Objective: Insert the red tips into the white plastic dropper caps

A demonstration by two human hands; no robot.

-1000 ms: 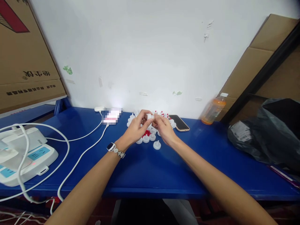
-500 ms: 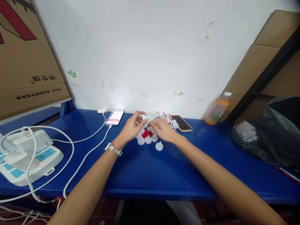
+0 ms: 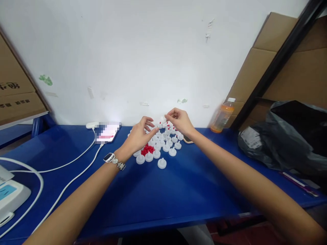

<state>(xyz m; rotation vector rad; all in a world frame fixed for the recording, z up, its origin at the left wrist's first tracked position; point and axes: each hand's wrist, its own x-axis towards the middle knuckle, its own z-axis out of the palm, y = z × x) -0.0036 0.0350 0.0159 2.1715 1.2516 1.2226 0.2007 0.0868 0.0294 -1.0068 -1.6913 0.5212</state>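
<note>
My left hand (image 3: pixel 141 134) hovers over the left side of a group of white plastic nozzle caps, fingers spread and curved with nothing visible in them. Above the back of that group, my right hand (image 3: pixel 180 120) pinches a white nozzle cap (image 3: pixel 162 119) between thumb and fingertips. Several small red pieces (image 3: pixel 147 150) lie heaped among the caps. At the back, beneath my right hand, caps with red tips (image 3: pixel 168 128) stand close together. One plain white cap (image 3: pixel 161 163) stands apart at the front, its spout upward.
A phone with a lit screen (image 3: pixel 108 132) lies left, on a white cable. Another phone (image 3: pixel 188 140) is partly hidden beneath my right wrist. An orange drink bottle (image 3: pixel 222 115) stands by the wall. A dark plastic bag (image 3: pixel 265 139) sits right; a white power strip (image 3: pixel 15 197) is front left.
My right hand has risen and moved toward the back right with a white cap, away from my left hand. My left hand has opened. The view has turned right.
</note>
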